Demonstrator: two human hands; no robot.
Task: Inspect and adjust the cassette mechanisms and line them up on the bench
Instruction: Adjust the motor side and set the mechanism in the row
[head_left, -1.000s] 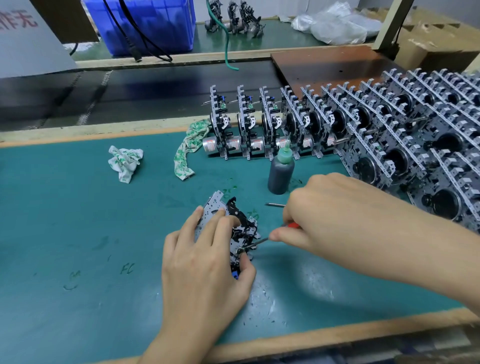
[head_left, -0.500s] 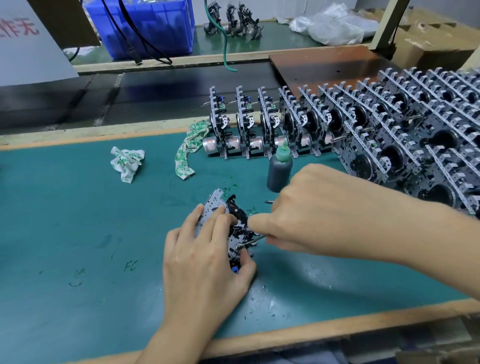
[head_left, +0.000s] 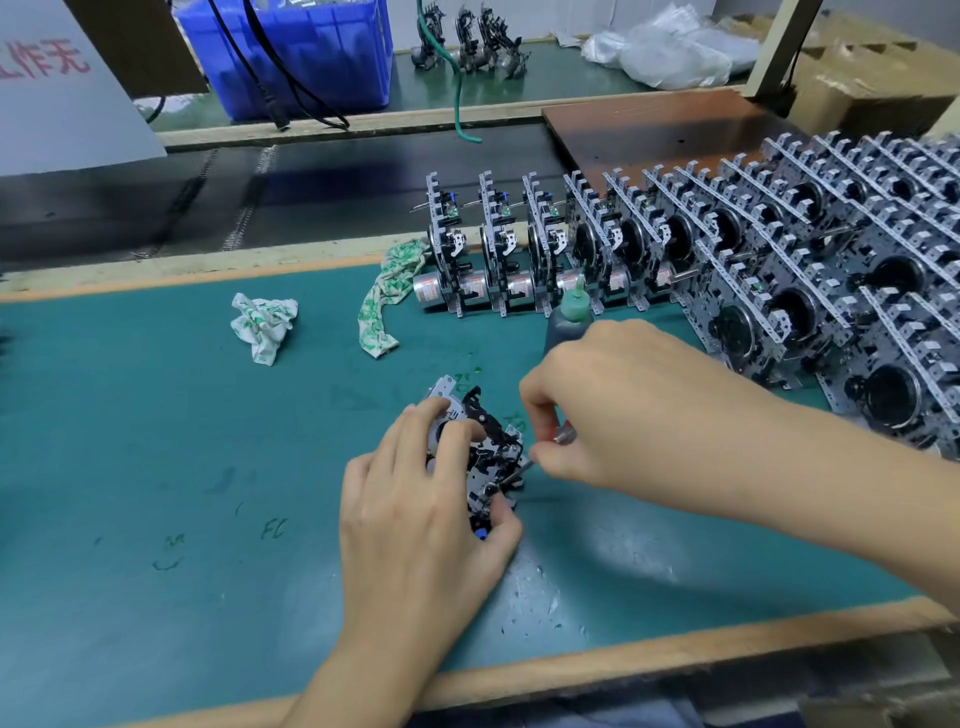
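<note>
Green-matted desk (head_left: 156, 441), left to right: left hand (head_left: 421, 525) has its fingers curled around the small black-and-silver cassette mechanism (head_left: 480, 441), lying flat, long axis running away from me. Right hand (head_left: 597, 405) pinches a red-handled screwdriver (head_left: 563, 435), tip poking in from the mechanism's right side.

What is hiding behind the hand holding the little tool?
A dark bottle with a green cap stands behind the right hand. Only its top shows; the hand covers its bottom.

Counted: 1 cassette mechanism (head_left: 480, 441) lying flat, 2 crumpled rags (head_left: 263, 325), 1 dark bottle (head_left: 566, 322), 1 blue crate (head_left: 311, 57), 2 hands (head_left: 421, 525); upright mechanisms too many to count.
</note>
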